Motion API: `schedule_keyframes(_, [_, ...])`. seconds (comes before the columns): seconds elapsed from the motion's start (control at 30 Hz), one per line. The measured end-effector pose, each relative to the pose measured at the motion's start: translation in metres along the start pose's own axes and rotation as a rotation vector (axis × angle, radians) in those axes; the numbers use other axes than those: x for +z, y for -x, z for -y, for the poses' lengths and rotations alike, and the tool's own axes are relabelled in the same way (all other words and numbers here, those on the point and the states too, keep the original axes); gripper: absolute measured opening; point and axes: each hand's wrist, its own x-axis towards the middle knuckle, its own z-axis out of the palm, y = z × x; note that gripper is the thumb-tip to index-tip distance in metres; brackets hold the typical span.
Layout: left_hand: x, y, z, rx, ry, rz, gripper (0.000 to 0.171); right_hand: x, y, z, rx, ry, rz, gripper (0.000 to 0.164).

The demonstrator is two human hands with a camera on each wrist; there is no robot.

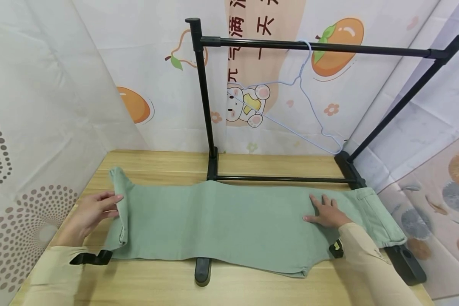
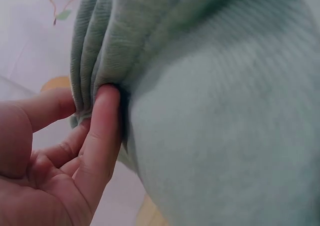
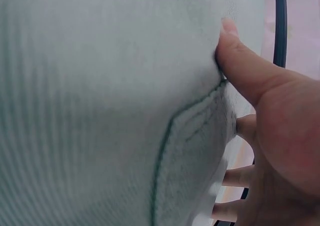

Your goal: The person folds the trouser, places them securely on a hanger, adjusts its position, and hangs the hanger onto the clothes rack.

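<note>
Light green trousers (image 1: 248, 225), folded lengthwise, lie across the table with the seamed band end at the right. My left hand (image 1: 93, 210) grips the other end between thumb and fingers, where the cloth stands up from the table. Close up in the left wrist view, several stacked layers of the fabric (image 2: 107, 40) run between that thumb and the fingers. Spread fingers of my right hand (image 1: 327, 211) rest on the upper side of the trousers, left of the band. A stitched seam (image 3: 172, 118) passes beside the right thumb.
A black metal rack (image 1: 204, 102) stands at the back, its feet (image 1: 202, 272) reaching forward, partly under the trousers. On its top bar hangs a pale blue wire hanger (image 1: 302, 78). Patterned cloth curtains (image 1: 53, 106) surround the wooden table (image 1: 160, 284).
</note>
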Motion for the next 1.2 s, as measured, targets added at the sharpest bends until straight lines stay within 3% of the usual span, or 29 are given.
schedule_keyframes(0.2, [0.017, -0.002, -0.005, -0.001, -0.012, -0.001, 0.011, 0.0, 0.001, 0.0, 0.002, 0.005, -0.001, 0.103])
schedule_keyframes(0.5, [0.036, -0.001, -0.015, 0.002, 0.091, -0.006, 0.008, -0.002, 0.0, 0.0, 0.01, 0.005, 0.013, 0.103])
schedule_keyframes(0.83, [0.061, -0.003, -0.023, 0.043, 0.102, -0.002, 0.006, 0.0, -0.001, -0.001, 0.018, -0.004, 0.018, 0.104])
schedule_keyframes(1.0, [0.073, -0.004, -0.027, 0.049, 0.086, -0.005, 0.008, 0.001, -0.001, -0.001, 0.024, -0.007, 0.02, 0.105])
schedule_keyframes(1.2, [0.09, -0.004, -0.033, 0.05, -0.023, 0.001, 0.018, 0.002, 0.0, -0.001, 0.02, -0.003, 0.004, 0.104])
